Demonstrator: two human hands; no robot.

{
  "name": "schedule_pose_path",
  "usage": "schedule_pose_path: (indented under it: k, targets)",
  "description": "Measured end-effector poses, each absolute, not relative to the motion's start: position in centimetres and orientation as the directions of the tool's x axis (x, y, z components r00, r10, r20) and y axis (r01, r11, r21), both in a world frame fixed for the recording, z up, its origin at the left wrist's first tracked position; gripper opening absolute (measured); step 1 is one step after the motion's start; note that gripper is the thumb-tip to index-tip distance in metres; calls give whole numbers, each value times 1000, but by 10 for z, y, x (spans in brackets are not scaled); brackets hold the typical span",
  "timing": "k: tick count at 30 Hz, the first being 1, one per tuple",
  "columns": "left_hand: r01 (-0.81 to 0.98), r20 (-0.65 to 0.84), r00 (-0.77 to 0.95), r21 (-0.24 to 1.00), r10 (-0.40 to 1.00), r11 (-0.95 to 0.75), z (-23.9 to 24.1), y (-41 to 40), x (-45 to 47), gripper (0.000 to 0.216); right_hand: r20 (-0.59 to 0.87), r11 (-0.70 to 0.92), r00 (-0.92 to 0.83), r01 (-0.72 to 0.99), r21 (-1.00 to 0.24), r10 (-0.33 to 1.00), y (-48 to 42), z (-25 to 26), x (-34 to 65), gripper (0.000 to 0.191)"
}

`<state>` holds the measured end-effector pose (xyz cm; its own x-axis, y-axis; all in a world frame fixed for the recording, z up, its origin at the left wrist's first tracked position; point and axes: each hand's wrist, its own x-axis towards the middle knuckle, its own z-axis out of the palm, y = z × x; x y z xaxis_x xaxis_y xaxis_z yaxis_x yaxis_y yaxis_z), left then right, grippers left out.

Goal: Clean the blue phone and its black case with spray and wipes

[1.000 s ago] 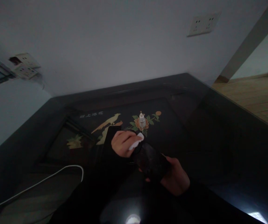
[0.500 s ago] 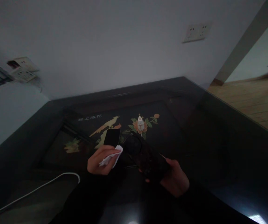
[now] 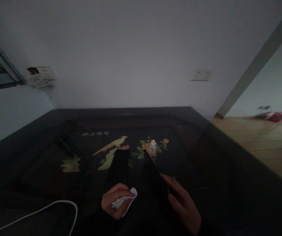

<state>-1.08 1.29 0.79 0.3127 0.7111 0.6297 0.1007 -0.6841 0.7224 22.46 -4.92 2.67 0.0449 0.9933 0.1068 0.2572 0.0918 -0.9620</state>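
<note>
My left hand (image 3: 117,201), fingers closed, pinches a folded white tissue (image 3: 124,202). Just beyond it a black phone (image 3: 120,164) lies on the dark glossy table (image 3: 195,144), screen up. My right hand (image 3: 181,203) grips a dark, flat, phone-like thing (image 3: 155,170), tilted nearly edge-on above the table. Whether this is a phone or a phone case I cannot tell. Past its upper end stands a small clear bottle (image 3: 153,148) with a white cap, upright on the printed flower.
A white cable (image 3: 57,202) curves over the table at the left. Wall sockets (image 3: 201,75) sit on the wall behind, with more sockets (image 3: 41,77) at the left corner. Right of the table is wooden floor (image 3: 249,134) with a red box (image 3: 277,117) against the wall.
My view has tilted up, so the table sits lower. The dark thing in my right hand has turned from showing its broad face with a round part to nearly edge-on. The tissue stays in my left hand.
</note>
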Motion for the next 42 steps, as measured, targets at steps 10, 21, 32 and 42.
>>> schedule_pose_path:
  k: [10, 21, 32, 42]
  targets:
    - [41, 600, 244, 778, 762, -627, -2, 15, -12, 14, 125, 91, -40, 896, -435, 991, -13, 20, 180, 46]
    - [257, 674, 109, 691, 730, -676, -6, 37, -25, 9, 123, 125, -96, 960, -251, 988, 6, 20, 165, 58]
    - [248, 244, -338, 955, 909, -164, -1, 60, -48, 20, -5, 27, -116, 269, -963, 993, 9, 41, 139, 43]
    - [56, 169, -214, 985, 962, -161, -3, 74, -58, 21, -305, -265, 54, -371, -890, 951, 39, 17, 99, 65]
